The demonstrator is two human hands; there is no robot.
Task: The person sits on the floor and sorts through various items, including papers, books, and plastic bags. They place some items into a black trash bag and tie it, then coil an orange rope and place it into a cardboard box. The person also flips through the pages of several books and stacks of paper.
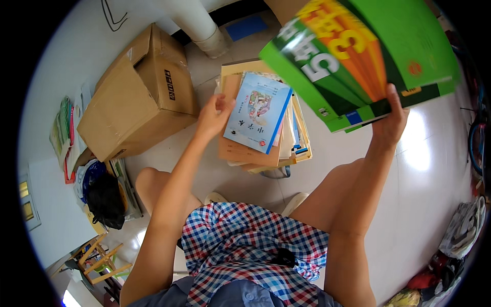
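Note:
In my right hand [393,115] is a green book [347,65], raised over the floor at the right. Its glossy cover has orange and yellow panels and large printed characters, and its lower edge lies between my thumb and fingers. A second green edge shows beneath it, perhaps another book. My left hand [215,115], with fingers loosely curled and apart, is at the left edge of a light blue exercise book [259,111]; whether it touches cannot be told. That exercise book lies on top of a stack of papers and booklets [249,153] with brown covers.
An open-topped cardboard box [134,99] stands left of the stack. Behind is a white pipe [199,27]. A black bag [105,201] and a wooden stool frame [101,257] are on the left. Plastic bags [462,230] line the right side, near a bicycle wheel [475,149].

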